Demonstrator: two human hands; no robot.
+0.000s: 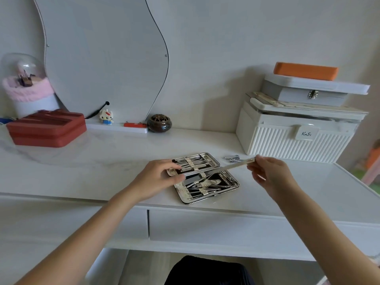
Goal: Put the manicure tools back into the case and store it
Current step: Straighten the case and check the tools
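A shiny metal manicure case (231,189) lies open on the white dressing table, with several steel tools strapped into both halves. My right hand (271,175) pinches the far end of a long metal nail file (230,167), whose other end slants down into the case near its hinge. My left hand (158,177) grips the case's left edge, thumb and fingers curled round it. Two small nail clippers (233,158) lie loose on the table just behind the case.
A white ribbed storage box (296,140) with a grey box and an orange pad stacked on it stands at the right. A red zip case (46,128), a mirror (102,58), a small figurine and a dark pot line the back. Drawers (216,225) sit under the tabletop.
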